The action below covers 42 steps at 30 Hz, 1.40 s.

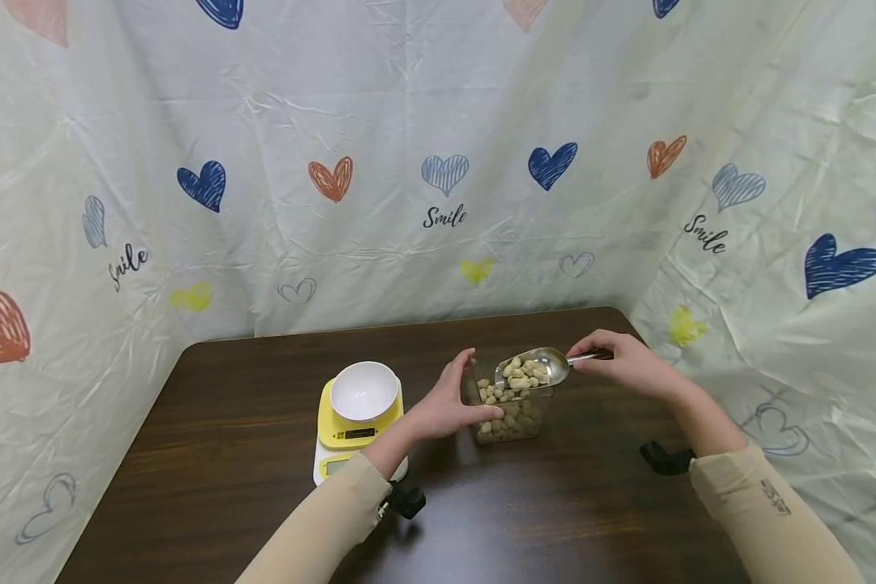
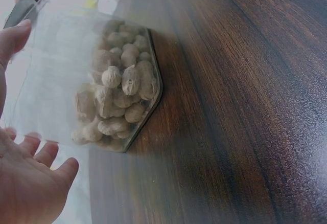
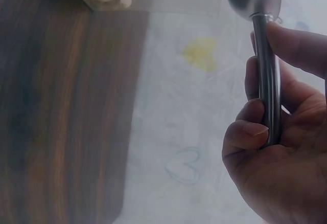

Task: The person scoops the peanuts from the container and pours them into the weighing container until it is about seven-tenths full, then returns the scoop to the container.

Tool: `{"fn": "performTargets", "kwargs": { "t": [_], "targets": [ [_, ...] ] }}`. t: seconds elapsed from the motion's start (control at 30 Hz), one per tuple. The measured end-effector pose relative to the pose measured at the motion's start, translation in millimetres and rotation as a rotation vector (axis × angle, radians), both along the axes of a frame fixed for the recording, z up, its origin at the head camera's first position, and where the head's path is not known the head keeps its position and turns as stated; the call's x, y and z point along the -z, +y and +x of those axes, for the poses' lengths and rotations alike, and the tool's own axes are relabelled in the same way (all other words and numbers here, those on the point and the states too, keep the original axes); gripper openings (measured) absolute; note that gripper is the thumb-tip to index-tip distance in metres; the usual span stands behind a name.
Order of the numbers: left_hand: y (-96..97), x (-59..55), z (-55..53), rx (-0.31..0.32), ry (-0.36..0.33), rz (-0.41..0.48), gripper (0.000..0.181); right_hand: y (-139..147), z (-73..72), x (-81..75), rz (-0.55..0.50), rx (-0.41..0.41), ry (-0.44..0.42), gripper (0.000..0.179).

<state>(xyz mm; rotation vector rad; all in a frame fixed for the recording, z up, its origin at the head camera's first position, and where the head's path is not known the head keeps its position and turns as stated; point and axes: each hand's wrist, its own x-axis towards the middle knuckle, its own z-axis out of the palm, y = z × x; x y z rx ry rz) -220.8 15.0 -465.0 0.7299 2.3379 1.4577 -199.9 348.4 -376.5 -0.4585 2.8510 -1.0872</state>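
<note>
A clear plastic container (image 1: 507, 430) with peanuts (image 2: 120, 88) inside stands on the table. My left hand (image 1: 448, 405) spans its left side and grips it near the rim, thumb on the near wall and fingers behind. My right hand (image 1: 628, 365) holds a metal scoop (image 1: 555, 365) by its dark handle (image 3: 268, 86), fingers curled round it. Heaped with peanuts, the scoop's bowl is over the container's open top. In the left wrist view, part of the scoop (image 2: 23, 12) shows past the left thumb.
Left of the container stands a yellow and white kitchen scale (image 1: 326, 430), partly behind my left forearm. A white bowl (image 1: 365, 392) sits on its platform. The dark wooden table (image 1: 241, 422) ends at a white curtain (image 1: 380, 268) printed with hearts.
</note>
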Motion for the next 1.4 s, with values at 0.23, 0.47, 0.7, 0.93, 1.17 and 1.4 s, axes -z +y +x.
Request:
{"fn": "performTargets", "kwargs": {
  "t": [0.23, 0.47, 0.7, 0.93, 1.17, 1.4],
  "targets": [
    [-1.8, 1.3, 1.1, -0.002, -0.012, 0.004, 0.111, 0.2, 2.0, 4.8, -0.033, 0.003, 0.013, 0.023],
    [-3.9, -4.1, 1.4, 0.015, -0.024, -0.014, 0.118, -0.4, 2.4, 7.9, -0.053, 0.012, 0.013, 0.024],
    [-15.8, -15.9, 7.1, 0.018, 0.009, -0.009, 0.122, -2.9, 4.3, 10.2, -0.044, 0.023, 0.002, 0.026],
    [-64.4, -42.4, 23.4, -0.003, 0.191, 0.015, 0.111, -5.0, 9.5, 13.4, -0.022, 0.023, 0.033, 0.026],
    [-134.6, -45.3, 27.8, -0.133, 0.291, -0.075, 0.104, -9.4, 13.2, 10.0, -0.023, 0.028, 0.056, 0.026],
    [-192.4, -31.2, 21.9, -0.233, 0.322, -0.198, 0.112, -27.2, 17.0, -2.7, -0.021, 0.069, 0.063, 0.029]
  ]
}}
